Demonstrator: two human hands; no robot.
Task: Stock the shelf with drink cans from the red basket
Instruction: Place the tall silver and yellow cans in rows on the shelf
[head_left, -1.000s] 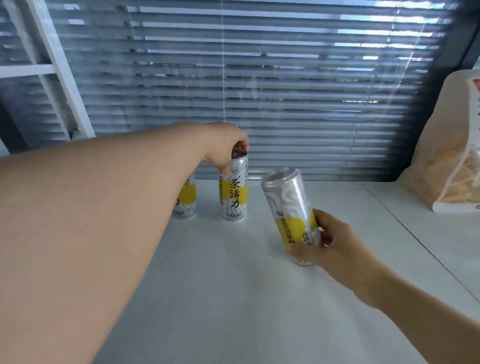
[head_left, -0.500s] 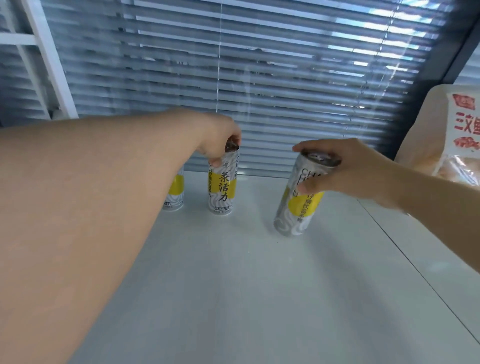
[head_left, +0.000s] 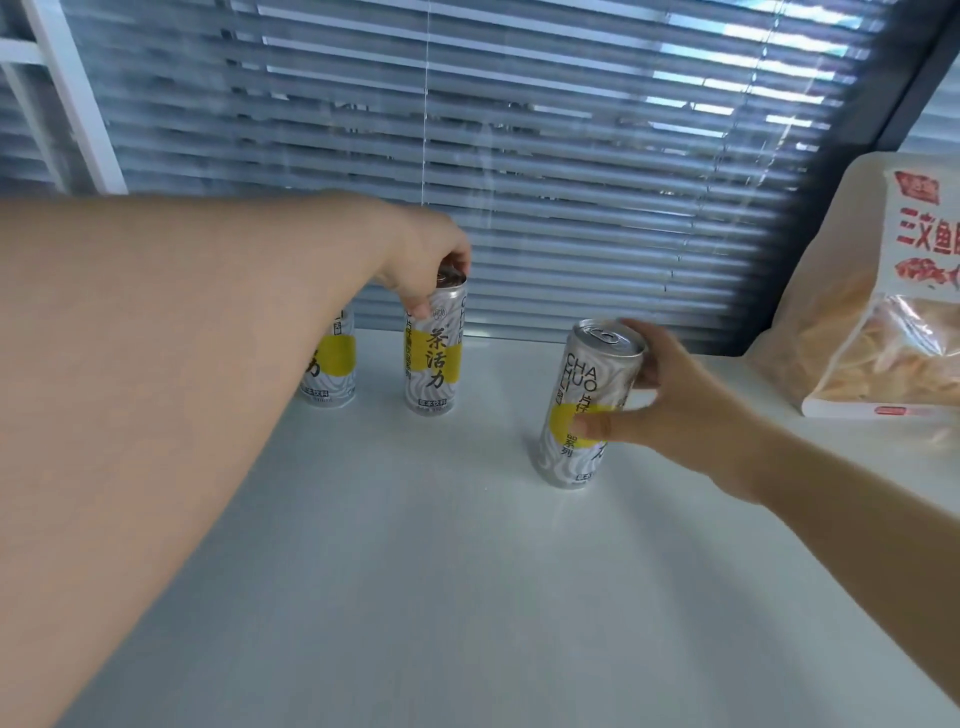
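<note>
The third can (head_left: 587, 405) now has its base on or just above the white shelf (head_left: 467, 571). It leans slightly, to the right of and nearer the camera than the two cans already standing at the back. A second ago it hung tilted in the air. Half a second ago it was gripped by its top, and now the right hand (head_left: 670, 410) wraps its side with the thumb across the yellow band. The left hand (head_left: 426, 260) still pinches the rim of the middle can (head_left: 434, 358), which stands upright beside the far-left can (head_left: 332, 364), itself half hidden by the forearm. Judging by this, the third can is nearly placed and needs only straightening and letting go. The red basket is out of view. A snack bag (head_left: 883, 312) leans at the right, and blinds (head_left: 519, 156) close off the back.
</note>
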